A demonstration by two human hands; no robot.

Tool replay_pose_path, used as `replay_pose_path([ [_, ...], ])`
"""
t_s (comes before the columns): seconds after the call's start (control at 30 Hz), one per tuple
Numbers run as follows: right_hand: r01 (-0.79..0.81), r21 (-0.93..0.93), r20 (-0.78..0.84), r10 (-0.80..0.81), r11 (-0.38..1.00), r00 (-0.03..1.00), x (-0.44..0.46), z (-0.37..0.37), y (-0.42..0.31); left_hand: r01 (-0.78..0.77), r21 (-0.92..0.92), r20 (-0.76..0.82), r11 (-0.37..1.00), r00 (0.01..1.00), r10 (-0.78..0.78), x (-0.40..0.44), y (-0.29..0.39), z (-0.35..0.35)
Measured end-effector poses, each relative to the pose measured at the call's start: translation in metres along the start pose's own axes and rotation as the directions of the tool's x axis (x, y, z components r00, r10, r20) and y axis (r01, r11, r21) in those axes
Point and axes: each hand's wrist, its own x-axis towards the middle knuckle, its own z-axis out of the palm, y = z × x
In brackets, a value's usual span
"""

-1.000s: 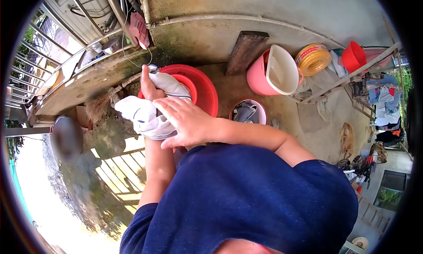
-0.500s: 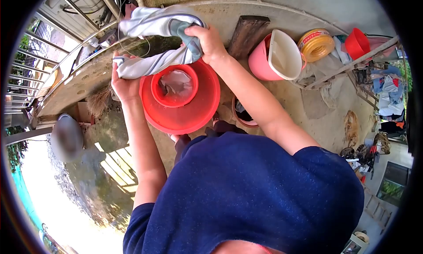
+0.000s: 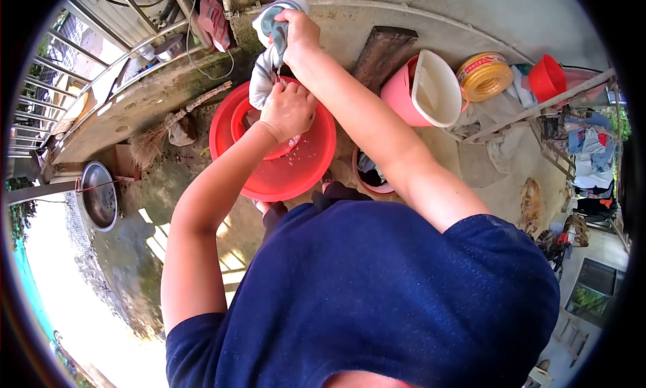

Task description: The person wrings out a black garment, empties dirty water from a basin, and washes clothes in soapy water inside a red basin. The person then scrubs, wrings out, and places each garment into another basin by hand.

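A twisted white and grey cloth [image 3: 262,78] is held in both hands above a wide red basin [image 3: 316,156]. My left hand [image 3: 289,109] is closed round its lower part, over a smaller red basin [image 3: 238,117] that stands inside the wide one. Farther up, my right hand [image 3: 299,34] grips the grey-green part near the cloth's bunched end. Drops or suds show on the red surface below. My forearm and the cloth hide much of the small basin.
A pink bucket with a white scoop [image 3: 431,88], a wooden block [image 3: 383,55] and a yellow hose coil [image 3: 484,77] stand along the wall. Dark cloth lies in a pink tub [image 3: 371,176] nearby. A broom [image 3: 151,142] and metal basin [image 3: 99,196] are at left.
The cloth, earlier stretched out between the hands, is now twisted and upright over the basin. My left hand has moved right and closed round it; my right hand has moved up and slightly left.
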Motion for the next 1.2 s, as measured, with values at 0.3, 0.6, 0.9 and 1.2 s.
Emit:
replay_pose_path([
  [0.3,0.351,0.074,0.020,-0.353,0.933,0.935,-0.014,0.015,-0.025,0.291,-0.365,-0.313,0.885,0.857,-0.410,0.002,-0.035,-0.028],
  [0.6,0.934,-0.222,0.641,-0.680,0.280,0.356,-0.066,0.021,-0.008,0.489,-0.849,0.467,-0.199,0.520,-0.715,-0.018,-0.059,0.004],
  [0.9,0.979,0.060,0.917,-0.398,0.194,0.023,-0.128,-0.007,0.032,0.213,-0.649,0.690,-0.731,0.570,-0.446,-0.070,-0.059,0.029],
  [1.2,0.149,0.048,0.483,-0.154,0.988,0.862,-0.098,0.013,-0.038,-0.340,-0.886,0.240,-0.315,0.245,-0.939,-0.052,-0.103,-0.058],
])
